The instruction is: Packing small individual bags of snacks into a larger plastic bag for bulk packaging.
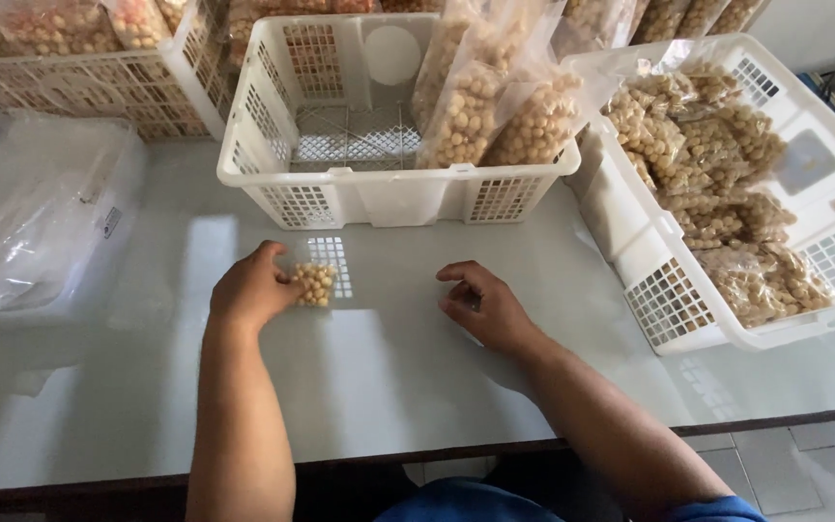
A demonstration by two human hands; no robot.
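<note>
Here we see the left hand on the pale glossy counter, its grip pinching a small clear plastic bag of round tan snack balls that lies near the counter's middle. The right hand rests just beside it, fingers curled loosely, holding nothing. Behind both, a white lattice plastic basket holds taller bags of the same snacks.

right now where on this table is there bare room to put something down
Bare tabletop lies between the two forearms, toward the near edge. Another patch lies left of the left hand, below the clear bag pile. The middle basket and right basket crowd the far and right sides. The small snack packet lies at the left hand's fingers.
</note>
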